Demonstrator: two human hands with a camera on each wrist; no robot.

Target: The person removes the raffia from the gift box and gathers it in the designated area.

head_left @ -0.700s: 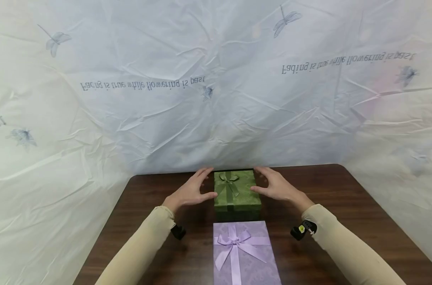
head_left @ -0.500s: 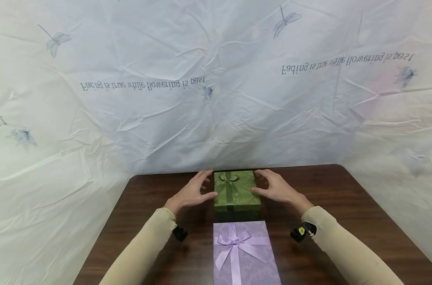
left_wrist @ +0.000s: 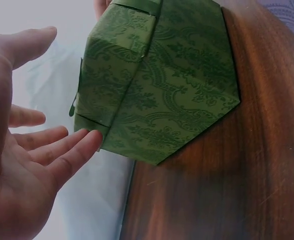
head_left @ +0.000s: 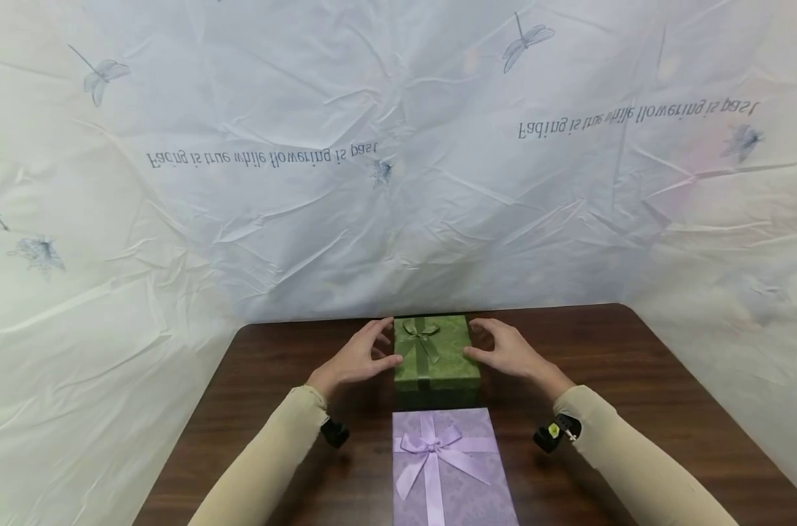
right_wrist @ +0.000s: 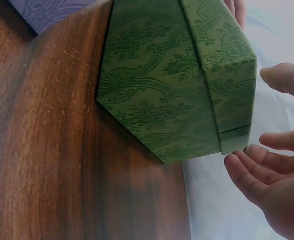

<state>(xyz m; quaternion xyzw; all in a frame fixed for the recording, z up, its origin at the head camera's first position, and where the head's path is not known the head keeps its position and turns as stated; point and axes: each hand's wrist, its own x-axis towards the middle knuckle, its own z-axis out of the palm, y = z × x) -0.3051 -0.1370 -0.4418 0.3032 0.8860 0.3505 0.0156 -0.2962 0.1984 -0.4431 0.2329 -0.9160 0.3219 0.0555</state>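
Note:
A green patterned gift box (head_left: 447,358) with a lid and a green ribbon bow (head_left: 421,332) stands near the table's far edge. My left hand (head_left: 355,358) is at its left side, thumb by the lid's near left part and fingertips at the far corner. Mirroring it on the right is my right hand (head_left: 510,351). In the left wrist view, the extended fingers (left_wrist: 69,157) reach the lid's lower corner, the thumb standing apart. The right wrist view likewise has relaxed fingers (right_wrist: 246,180) right at the lid's corner. The lid sits down over the box.
A lilac gift box (head_left: 467,482) with a lilac bow lies in front of the green one, cut off by the lower frame edge. Both stand on a dark wooden table (head_left: 589,351). White printed cloth (head_left: 398,219) hangs behind and at the sides.
Both hands have shifted slightly toward me along the green box's sides, their fingertips drawing in a little closer to it. The two boxes stay where they were.

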